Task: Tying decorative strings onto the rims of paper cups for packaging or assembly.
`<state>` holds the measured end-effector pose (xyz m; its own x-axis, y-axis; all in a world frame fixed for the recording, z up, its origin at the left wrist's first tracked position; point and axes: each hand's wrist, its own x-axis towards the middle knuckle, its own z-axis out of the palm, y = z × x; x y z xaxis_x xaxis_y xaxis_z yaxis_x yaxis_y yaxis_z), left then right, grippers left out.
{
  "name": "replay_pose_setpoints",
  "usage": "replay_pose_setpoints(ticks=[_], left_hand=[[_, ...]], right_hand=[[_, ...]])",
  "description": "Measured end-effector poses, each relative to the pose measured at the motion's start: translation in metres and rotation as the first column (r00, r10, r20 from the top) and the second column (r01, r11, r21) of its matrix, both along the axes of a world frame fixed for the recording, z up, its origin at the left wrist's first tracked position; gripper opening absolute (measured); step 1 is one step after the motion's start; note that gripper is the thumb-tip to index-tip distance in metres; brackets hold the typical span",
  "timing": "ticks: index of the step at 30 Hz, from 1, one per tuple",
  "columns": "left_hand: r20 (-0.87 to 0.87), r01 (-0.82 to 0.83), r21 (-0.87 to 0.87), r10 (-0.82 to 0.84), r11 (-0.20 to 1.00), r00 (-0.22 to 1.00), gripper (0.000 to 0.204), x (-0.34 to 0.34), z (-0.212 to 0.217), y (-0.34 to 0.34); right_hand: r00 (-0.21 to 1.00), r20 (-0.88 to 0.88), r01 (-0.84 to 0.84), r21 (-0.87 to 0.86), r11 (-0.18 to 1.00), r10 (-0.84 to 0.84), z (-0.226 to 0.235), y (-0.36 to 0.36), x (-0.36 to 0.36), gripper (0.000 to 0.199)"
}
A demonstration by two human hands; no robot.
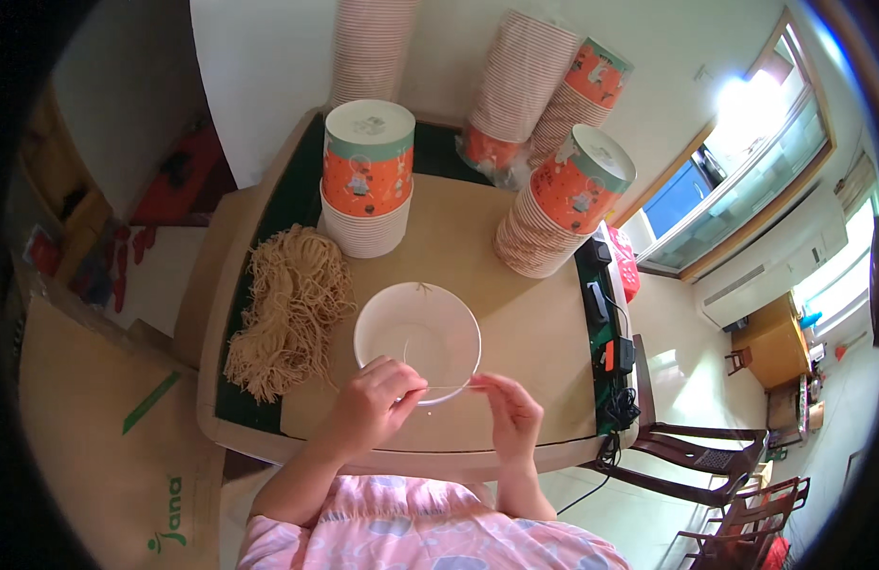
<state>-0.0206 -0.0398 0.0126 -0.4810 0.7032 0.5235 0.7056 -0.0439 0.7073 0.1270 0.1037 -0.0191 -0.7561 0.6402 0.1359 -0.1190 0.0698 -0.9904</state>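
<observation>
A thin beige string (447, 387) stretches between my two hands over the near rim of a white paper bucket (415, 328). One end is pinched in my left hand (375, 404), its fingers closed. My right hand (511, 410) pinches the other end between thumb and fingertips. The bucket stands open side up, with a small bit of string on its far rim. Left of it lies a tangled heap of beige strings (292, 309).
Behind the bucket stand nested stacks of orange and green paper buckets, one at left (368, 180) and one at right (567, 199). Bagged stacks (520, 81) lean at the wall. Power strips and cables (618, 356) line the table's right edge. A wooden chair (696, 456) stands at right.
</observation>
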Motion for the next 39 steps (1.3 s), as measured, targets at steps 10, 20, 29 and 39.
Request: replay_pose_setpoints(ticks=[10,20,29,39], left_hand=[[-0.100,0.019,-0.110,-0.030,0.994,0.995,0.011,0.005,-0.024,0.000],[-0.058,0.090,-0.012,-0.090,0.996,0.994,0.015,0.012,-0.007,-0.004],[0.311,0.172,0.097,-0.194,0.980,0.930,0.019,0.018,0.009,-0.010],[0.019,0.039,-0.095,-0.037,0.995,0.999,0.016,0.014,-0.007,-0.013]], right_hand=[[0.778,-0.614,-0.264,-0.512,0.817,-0.133,0.021,0.021,0.010,0.015],[0.969,-0.001,-0.243,-0.199,0.949,0.248,0.017,-0.010,0.014,0.034],[0.872,0.186,-0.389,-0.300,0.871,0.453,0.005,-0.025,-0.002,0.023],[0.994,-0.109,0.006,0.089,0.996,0.004,0.006,-0.022,-0.009,0.021]])
